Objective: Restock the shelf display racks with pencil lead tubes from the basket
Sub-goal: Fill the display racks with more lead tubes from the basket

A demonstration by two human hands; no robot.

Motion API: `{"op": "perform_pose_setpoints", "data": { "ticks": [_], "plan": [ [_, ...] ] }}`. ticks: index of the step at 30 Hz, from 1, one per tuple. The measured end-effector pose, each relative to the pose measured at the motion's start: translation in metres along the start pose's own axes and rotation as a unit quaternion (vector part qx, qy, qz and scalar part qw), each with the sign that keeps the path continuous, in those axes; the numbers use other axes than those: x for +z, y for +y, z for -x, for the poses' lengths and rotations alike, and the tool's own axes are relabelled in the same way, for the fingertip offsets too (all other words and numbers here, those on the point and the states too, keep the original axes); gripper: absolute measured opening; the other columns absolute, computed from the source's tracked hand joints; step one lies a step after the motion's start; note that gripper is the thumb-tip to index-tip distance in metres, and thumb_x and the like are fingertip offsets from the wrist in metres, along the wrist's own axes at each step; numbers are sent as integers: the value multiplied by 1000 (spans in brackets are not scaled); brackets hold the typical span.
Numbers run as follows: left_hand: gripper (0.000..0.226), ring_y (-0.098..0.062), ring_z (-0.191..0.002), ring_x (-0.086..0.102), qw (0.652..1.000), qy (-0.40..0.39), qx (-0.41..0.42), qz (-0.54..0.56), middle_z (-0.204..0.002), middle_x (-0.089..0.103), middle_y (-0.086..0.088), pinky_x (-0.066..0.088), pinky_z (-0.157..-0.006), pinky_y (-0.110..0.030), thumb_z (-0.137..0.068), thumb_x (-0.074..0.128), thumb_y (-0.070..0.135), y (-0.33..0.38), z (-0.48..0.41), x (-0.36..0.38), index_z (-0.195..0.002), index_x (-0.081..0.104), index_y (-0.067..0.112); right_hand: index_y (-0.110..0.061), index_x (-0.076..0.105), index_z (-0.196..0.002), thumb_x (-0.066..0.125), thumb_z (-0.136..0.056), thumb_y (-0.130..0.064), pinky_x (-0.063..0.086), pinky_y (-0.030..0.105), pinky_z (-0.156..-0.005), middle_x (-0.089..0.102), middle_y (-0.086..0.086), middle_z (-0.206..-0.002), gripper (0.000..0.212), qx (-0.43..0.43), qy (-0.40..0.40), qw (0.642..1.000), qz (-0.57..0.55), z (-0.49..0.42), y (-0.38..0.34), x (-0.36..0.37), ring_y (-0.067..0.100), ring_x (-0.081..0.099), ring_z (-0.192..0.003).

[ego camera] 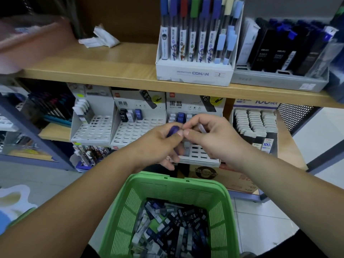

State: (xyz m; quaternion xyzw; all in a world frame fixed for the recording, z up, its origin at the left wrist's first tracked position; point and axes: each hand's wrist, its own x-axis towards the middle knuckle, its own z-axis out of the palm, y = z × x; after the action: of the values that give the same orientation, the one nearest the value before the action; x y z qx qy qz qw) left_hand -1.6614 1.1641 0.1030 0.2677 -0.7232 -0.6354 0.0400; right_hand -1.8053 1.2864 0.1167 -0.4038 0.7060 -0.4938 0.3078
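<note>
Head view: dark blue tube (174,129) sits in the left hand (158,146), fingers and thumb curled round it, only the top end showing. Pale tube (202,128) is pinched in the right hand (217,140), mostly hidden by the fingers. Thumb tips of both hands are touching or nearly so, both hands up in front of the centre rack (199,154), a white slotted display on the lower shelf with a few blue and white tubes in its top rows and many open slots lower down. Just left is a second slotted rack (137,129), three tubes along its top row, the rest open slots. Further left, a third rack (93,129) with a small cluster of white-capped tubes at its top left corner. Right of the hands, a full rack (255,121) with pale-capped tubes in tight rows. Green basket (167,180) is below the forearms, near the person, with a loose pile of tubes (175,226) in black, blue and grey covering its bottom. Wooden upper shelf (111,67) carries a Conan box (195,73) of upright tubes with coloured caps, a grey tray (279,79) of black packs beside it, and white packets (100,38) at the back left.
</note>
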Motion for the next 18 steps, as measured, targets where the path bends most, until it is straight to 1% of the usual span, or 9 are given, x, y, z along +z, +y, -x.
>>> {"op": "perform_pose_setpoints", "data": {
  "ticks": [2, 3, 6, 7, 8, 10, 12, 15, 18],
  "plan": [
    [13, -14, -63, 58, 998, -7, 0, -61, -79, 65, -3, 52, -55, -31, -108, 50, 36, -5, 9, -8, -115, 61, 36, -23, 75, -91, 77, -91, -19, 44, 16, -63, 65, -16, -72, 4, -60, 13, 996, 68, -5, -5, 11, -1, 56, -61],
    [12, -11, -63, 55, 996, -3, 11, -93, -77, 64, 2, 49, -55, -30, -108, 51, 34, -9, 12, -12, -114, 62, 36, -25, 75, -91, 79, -90, -22, 46, 18, -68, 66, -16, -73, 5, -67, 14, 995, 75, -8, -5, 17, -1, 59, -66],
    [15, -8, -66, 51, 990, 28, 35, -137, -73, 59, 10, 46, -64, -28, -102, 58, 20, -16, 22, -26, -105, 66, 33, -24, 77, -90, 82, -87, -30, 59, 39, -73, 73, -2, -80, 8, -52, -12, 997, 62, -16, -10, 40, 11, 66, -73],
    [16, -11, -68, 51, 990, 43, 33, -128, -74, 58, 7, 46, -67, -31, -99, 62, 15, -17, 25, -31, -99, 67, 30, -22, 77, -90, 80, -89, -26, 60, 41, -68, 74, 6, -82, 5, -49, -22, 997, 52, -19, -13, 48, 11, 64, -68],
    [18, -14, -71, 52, 992, 59, 30, -111, -76, 59, 4, 46, -70, -34, -95, 64, 10, -18, 29, -36, -93, 68, 27, -20, 77, -92, 77, -92, -21, 57, 34, -57, 73, 10, -83, 0, -40, -29, 998, 33, -21, -15, 56, 6, 61, -58],
    [22, -19, -79, 61, 993, 94, 27, -66, -85, 69, -1, 49, -74, -35, -90, 68, 4, -21, 36, -49, -95, 72, 25, -15, 75, -96, 71, -96, -10, 38, 13, -40, 71, 8, -81, 6, -9, -19, 1000, -9, -27, -19, 69, -1, 50, -41],
    [26, -20, -85, 69, 991, 122, 34, -42, -95, 75, -4, 55, -73, -30, -92, 70, 4, -29, 39, -66, -106, 74, 26, -14, 71, -99, 70, -95, -6, 33, 9, -38, 70, 4, -83, 8, -2, -9, 1000, -21, -32, -22, 80, -2, 48, -38],
    [8, -15, -70, 69, 984, 160, 34, -67, -82, 73, -7, 59, -64, -29, -95, 72, 13, -47, 42, -87, -101, 74, 19, -19, 65, -105, 74, -93, -6, 34, 11, -37, 73, 9, -94, 20, 6, -5, 1000, -27, -39, -26, 93, -1, 47, -37],
    [5, -11, -65, 69, 983, 166, 27, -75, -74, 70, -4, 58, -60, -29, -95, 74, 21, -62, 37, -99, -93, 74, 17, -17, 72, -99, 78, -90, -10, 42, 12, -43, 75, 4, -90, 13, -8, -8, 1000, 10, -51, -29, 105, -1, 58, -48]
  ]
}}
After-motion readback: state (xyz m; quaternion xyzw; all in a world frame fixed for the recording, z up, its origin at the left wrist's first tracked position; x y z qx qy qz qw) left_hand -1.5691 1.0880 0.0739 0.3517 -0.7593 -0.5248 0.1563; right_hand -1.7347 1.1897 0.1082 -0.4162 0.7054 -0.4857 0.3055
